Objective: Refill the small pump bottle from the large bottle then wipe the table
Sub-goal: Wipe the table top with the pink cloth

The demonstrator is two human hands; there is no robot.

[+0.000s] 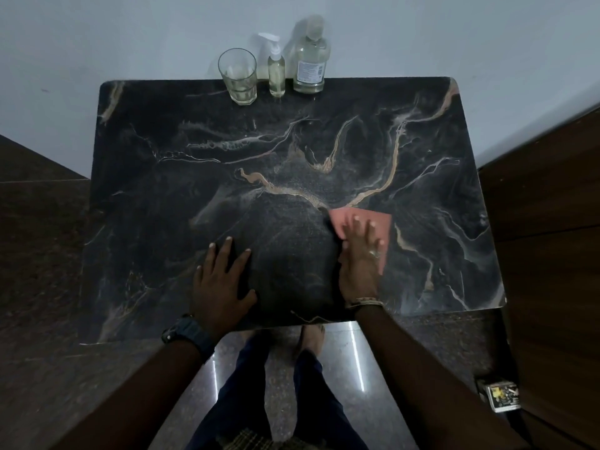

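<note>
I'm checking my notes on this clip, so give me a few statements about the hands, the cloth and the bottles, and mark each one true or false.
1. The right hand presses flat on the pink cloth. True.
2. The left hand holds the small pump bottle. False: it rests flat on the table, holding nothing.
3. The glass, small pump bottle and large bottle stand in a row at the table's far edge. True.
4. The large bottle lies on its side. False: it stands upright.
5. The cloth is on the table's left half. False: it lies right of centre, under the right hand.
</note>
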